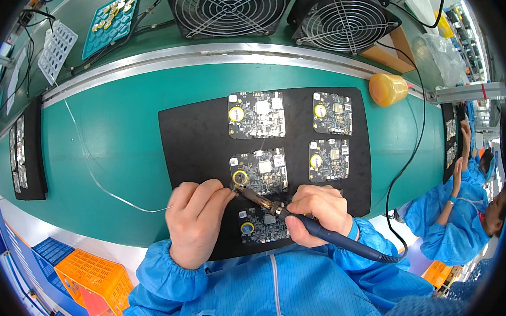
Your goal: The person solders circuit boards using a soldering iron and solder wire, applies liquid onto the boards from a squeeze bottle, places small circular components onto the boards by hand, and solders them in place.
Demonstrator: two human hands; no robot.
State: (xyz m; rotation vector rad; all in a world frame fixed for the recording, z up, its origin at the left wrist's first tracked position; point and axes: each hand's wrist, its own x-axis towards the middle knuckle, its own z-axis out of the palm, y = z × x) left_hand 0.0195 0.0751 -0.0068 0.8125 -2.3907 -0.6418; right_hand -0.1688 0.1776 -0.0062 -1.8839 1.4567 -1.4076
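Observation:
My right hand [320, 213] grips a soldering iron [343, 242] by its dark blue handle. Its hot end reaches left to the yellow-ringed coin cell [239, 176] on the middle-left circuit board [272, 169]. Pinched in the fingers of my left hand [195, 219] is a thin solder wire [96, 176], which trails away to the upper left. Those fingertips are close beside the iron's tip, at the board's lower left corner. Whether wire and tip touch is too small to tell. A nearer board [262, 221] lies partly under the iron.
More boards [266, 112] lie on the black mat [192, 144]. Two fans [228, 10] stand behind the metal rail. A teal tray [109, 25] of coin cells is far left; an amber container [388, 89] stands far right. The iron's cord [417, 143] loops right, toward a co-worker [448, 222].

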